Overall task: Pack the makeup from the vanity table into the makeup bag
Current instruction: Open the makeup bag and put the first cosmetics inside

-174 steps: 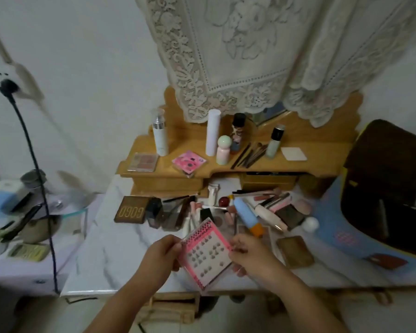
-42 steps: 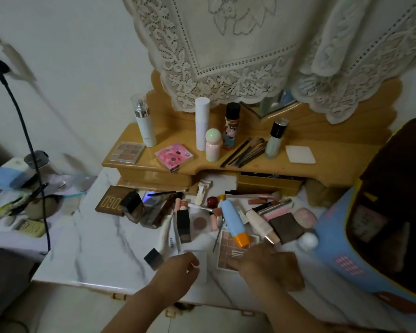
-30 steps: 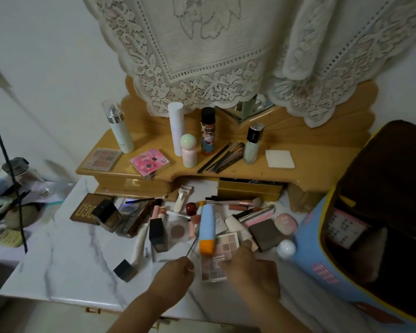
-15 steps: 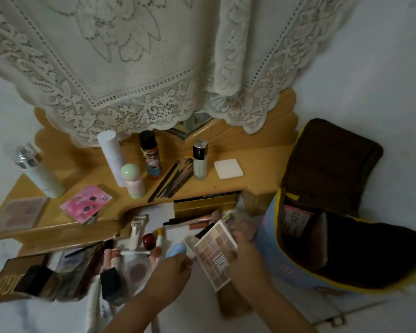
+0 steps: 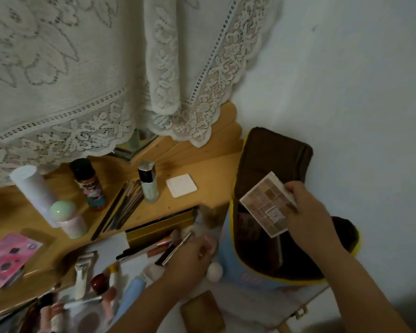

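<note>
The eyeshadow palette (image 5: 264,207), a pale rectangle of brown and beige pans, is held tilted over the mouth of the open makeup bag (image 5: 250,282). The bag is blue with a yellow rim and a dark brown inside, and its lid is flipped back. My right hand (image 5: 310,217) grips the palette by its far right edge, above the bag's opening. My left hand (image 5: 187,260) lies on the pile of makeup just left of the bag, fingers curled over a pink item. Blur hides whether it holds anything.
On the wooden shelf (image 5: 202,171) stand a white tube (image 5: 31,188), a black-capped bottle (image 5: 89,186), a pale green bottle (image 5: 149,183), brushes (image 5: 123,207) and a white pad (image 5: 181,185). A brown compact (image 5: 202,313), a blue tube (image 5: 132,292) and lipsticks lie on the marble top. A lace cloth (image 5: 106,80) hangs above.
My right hand has lifted the palette off the table and carried it right, over the bag's opening. My left hand has moved right to the pile beside the bag. The view swung right.
</note>
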Tool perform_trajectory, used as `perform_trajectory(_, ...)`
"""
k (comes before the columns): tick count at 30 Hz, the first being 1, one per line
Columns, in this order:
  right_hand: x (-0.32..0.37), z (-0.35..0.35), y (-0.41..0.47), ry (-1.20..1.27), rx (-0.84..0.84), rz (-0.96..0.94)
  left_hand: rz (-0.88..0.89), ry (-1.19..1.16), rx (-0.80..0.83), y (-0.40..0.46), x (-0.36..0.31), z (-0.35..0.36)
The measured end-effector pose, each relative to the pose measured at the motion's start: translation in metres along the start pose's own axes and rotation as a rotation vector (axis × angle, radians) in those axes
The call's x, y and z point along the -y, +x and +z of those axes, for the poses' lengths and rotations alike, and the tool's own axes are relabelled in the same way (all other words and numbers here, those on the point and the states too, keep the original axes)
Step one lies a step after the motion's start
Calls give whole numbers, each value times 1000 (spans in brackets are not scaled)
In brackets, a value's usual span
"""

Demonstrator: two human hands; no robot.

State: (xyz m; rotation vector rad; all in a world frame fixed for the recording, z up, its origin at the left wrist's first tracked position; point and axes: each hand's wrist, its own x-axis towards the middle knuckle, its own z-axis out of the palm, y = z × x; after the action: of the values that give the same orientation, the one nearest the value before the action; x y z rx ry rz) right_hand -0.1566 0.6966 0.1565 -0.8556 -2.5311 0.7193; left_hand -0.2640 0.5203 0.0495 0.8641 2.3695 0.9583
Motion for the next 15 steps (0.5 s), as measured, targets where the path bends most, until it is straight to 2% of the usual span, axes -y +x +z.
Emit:
perform_trajectory(6,-39,48,37,-334,279,-30,12,-270,-19,30,-35,15)
perform_trajectory(10,-56,90,49,-435,412,-83,74,-218,-118,53,-51,31)
perform_trajectory(13,-66,105,53,-613,400,-128,35,-95,-180,61,-52,38)
perform_trajectory(15,-72,108,54,-691,289,-164,20,-76,-193,63,-49,40)
